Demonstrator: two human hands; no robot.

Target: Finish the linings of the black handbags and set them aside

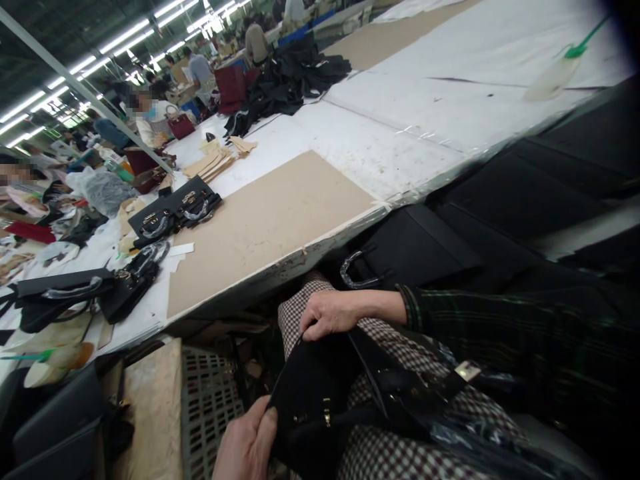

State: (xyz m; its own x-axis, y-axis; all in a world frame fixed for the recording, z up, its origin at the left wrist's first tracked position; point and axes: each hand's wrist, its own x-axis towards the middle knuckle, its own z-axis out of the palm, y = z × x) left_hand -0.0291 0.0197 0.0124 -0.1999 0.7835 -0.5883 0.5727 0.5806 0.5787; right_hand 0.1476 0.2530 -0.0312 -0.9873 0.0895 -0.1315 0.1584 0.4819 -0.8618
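A black handbag [320,393] with small gold fittings lies on my lap, over checked trousers. My right hand [330,313], in a dark plaid sleeve, is closed on the bag's upper edge. At the bottom of the view, my left hand [246,445] grips the bag's lower corner with the thumb pressed on it. A strap with a metal buckle [467,371] trails off to the right.
A long white worktable [400,133] with a brown board [270,220] runs beside me. Finished black bags [175,210] and more bags [100,290] lie on it. Another black bag [415,250] sits under the table edge. Other people work at the far end, and a plastic crate [207,400] stands on the floor.
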